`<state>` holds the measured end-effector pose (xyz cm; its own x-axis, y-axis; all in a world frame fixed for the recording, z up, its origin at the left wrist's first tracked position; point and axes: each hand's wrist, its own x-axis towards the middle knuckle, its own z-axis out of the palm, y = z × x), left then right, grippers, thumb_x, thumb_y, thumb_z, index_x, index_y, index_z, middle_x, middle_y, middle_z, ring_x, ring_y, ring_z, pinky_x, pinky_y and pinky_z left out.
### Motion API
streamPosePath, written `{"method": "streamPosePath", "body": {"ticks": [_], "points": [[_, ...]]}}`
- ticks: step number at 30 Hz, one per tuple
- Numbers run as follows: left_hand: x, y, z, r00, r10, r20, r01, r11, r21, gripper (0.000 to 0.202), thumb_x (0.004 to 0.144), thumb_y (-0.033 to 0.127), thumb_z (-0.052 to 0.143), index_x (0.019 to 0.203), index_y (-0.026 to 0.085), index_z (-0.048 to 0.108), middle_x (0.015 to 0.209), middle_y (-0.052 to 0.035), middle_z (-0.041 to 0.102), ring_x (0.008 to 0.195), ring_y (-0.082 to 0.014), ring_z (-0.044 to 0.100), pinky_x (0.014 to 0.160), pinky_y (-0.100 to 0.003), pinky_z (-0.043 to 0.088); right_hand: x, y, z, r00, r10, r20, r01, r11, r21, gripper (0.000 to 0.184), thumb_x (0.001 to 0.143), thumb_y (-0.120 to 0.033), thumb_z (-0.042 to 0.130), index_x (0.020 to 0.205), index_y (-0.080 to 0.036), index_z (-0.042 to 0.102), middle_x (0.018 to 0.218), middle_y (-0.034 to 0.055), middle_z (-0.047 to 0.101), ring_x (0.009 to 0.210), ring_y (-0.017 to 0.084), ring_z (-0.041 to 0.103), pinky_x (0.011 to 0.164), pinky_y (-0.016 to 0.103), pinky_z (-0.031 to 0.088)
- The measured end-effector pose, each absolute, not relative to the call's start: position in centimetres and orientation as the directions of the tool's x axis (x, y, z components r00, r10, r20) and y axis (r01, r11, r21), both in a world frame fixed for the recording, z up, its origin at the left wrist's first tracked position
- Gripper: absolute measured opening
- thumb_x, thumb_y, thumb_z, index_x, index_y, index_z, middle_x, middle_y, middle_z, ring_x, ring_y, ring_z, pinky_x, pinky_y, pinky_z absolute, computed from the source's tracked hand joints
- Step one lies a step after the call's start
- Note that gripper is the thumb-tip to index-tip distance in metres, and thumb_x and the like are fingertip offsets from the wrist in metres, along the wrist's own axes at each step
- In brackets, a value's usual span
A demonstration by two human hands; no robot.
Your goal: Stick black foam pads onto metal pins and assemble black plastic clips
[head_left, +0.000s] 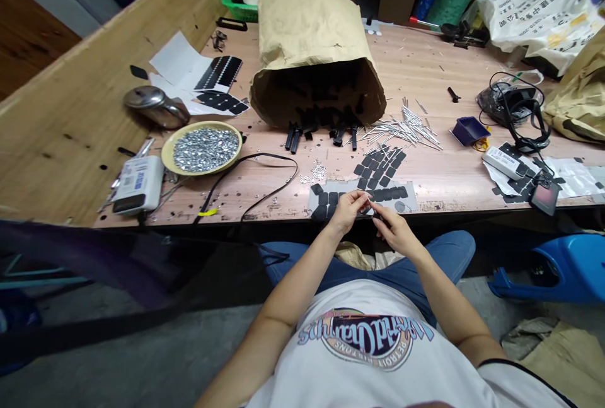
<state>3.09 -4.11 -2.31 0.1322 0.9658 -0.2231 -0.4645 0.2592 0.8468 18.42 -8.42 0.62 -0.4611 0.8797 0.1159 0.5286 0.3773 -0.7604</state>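
Note:
At the table's front edge my left hand is closed, its thumb and fingertips pinched round something small and pale that I cannot make out. Close beside it, my right hand has its fingers curled in, with a dark bit showing at the fingertips, too small to name. The two hands nearly meet. Just behind them, black rounded pads lie in rows on a grey sheet. More black pads are spread farther back, beside a heap of thin metal rods.
A large brown paper bag lies open toward me, with black plastic parts at its mouth. To the left stand a yellow bowl of small metal pieces, a metal jug and a white device. A purple tray sits right.

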Motion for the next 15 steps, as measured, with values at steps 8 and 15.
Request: {"method": "streamPosePath", "body": {"ticks": [8, 15], "points": [[2.6, -7.1, -2.2, 0.323, 0.938, -0.125, 0.076, 0.106, 0.991, 0.013, 0.076, 0.026, 0.059, 0.069, 0.016, 0.062, 0.06, 0.0012, 0.06, 0.057, -0.0103, 0.054, 0.063, -0.024, 0.045, 17.8, -0.5, 1.5, -0.416, 0.893, 0.174, 0.777, 0.448, -0.441, 0.031, 0.092, -0.029, 0.042, 0.114, -0.018, 0.06, 0.109, 0.012, 0.062, 0.106, 0.023, 0.056, 0.092, 0.038, 0.046], [1.4, -2.2, 0.6, 0.125, 0.992, -0.027, 0.423, -0.028, 0.906, 0.025, 0.08, 0.026, 0.058, 0.103, 0.017, 0.064, 0.092, -0.0066, 0.068, 0.078, -0.0164, 0.061, 0.078, -0.03, 0.049, 16.4, 9.1, 1.5, -0.205, 0.977, 0.062, 0.964, 0.213, -0.159, 0.033, 0.09, -0.018, 0.04, 0.117, -0.011, 0.057, 0.115, 0.0173, 0.057, 0.107, 0.028, 0.052, 0.089, 0.04, 0.044]]}}
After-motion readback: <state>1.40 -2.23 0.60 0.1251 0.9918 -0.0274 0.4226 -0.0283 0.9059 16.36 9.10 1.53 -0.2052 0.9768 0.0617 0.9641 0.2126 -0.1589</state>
